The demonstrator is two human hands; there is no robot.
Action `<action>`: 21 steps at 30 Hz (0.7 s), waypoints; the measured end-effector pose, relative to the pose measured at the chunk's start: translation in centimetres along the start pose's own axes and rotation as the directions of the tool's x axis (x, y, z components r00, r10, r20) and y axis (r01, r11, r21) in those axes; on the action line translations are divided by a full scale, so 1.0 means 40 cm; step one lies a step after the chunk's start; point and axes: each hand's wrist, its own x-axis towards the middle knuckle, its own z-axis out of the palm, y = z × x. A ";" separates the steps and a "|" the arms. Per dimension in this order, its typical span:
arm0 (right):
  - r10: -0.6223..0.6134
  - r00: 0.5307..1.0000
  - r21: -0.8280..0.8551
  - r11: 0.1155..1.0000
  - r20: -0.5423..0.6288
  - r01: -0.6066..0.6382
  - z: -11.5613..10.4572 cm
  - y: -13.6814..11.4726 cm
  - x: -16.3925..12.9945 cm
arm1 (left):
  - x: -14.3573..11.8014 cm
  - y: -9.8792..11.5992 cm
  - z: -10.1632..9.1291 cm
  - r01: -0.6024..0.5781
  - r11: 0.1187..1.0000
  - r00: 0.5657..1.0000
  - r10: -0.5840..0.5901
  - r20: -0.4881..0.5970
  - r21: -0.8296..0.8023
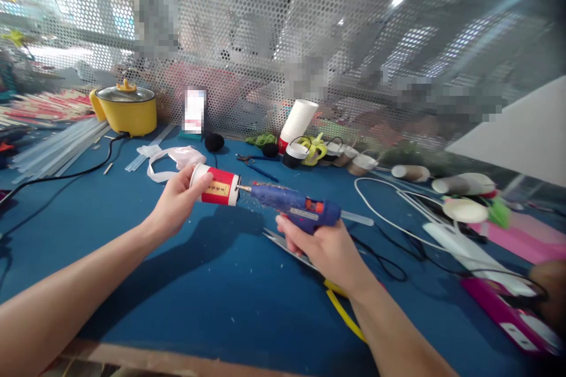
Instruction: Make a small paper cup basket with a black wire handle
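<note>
Between the hands, glue gun (295, 206) touches cup (216, 185).

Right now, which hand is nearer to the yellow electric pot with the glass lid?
Left. The left hand, holding the red paper cup, is below-right of the yellow pot; the right hand, gripping the blue glue gun, lies farther right.

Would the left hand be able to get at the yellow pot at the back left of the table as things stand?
Probably not right away: the left hand is closed around the red paper cup, so it is occupied. The blue tabletop toward the yellow pot is otherwise fairly open, crossed only by a black cable.
</note>
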 end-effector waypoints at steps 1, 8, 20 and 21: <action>0.002 1.000 -0.007 1.000 -0.001 -0.002 0.000 0.000 0.000 | 0.000 0.001 0.001 0.000 1.000 1.000 0.000 -0.003 0.001; -0.020 1.000 -0.051 0.998 0.007 0.020 -0.002 0.005 -0.001 | 0.001 0.001 0.001 -0.012 1.000 1.000 0.012 -0.021 0.014; -0.035 0.999 -0.004 0.999 -0.006 0.035 0.001 0.009 0.000 | -0.004 0.006 0.008 -0.006 1.000 1.000 0.007 -0.022 0.019; -0.040 0.999 -0.004 0.999 0.001 0.040 0.002 0.013 0.003 | -0.004 0.006 0.007 -0.006 1.000 1.000 0.007 -0.018 0.017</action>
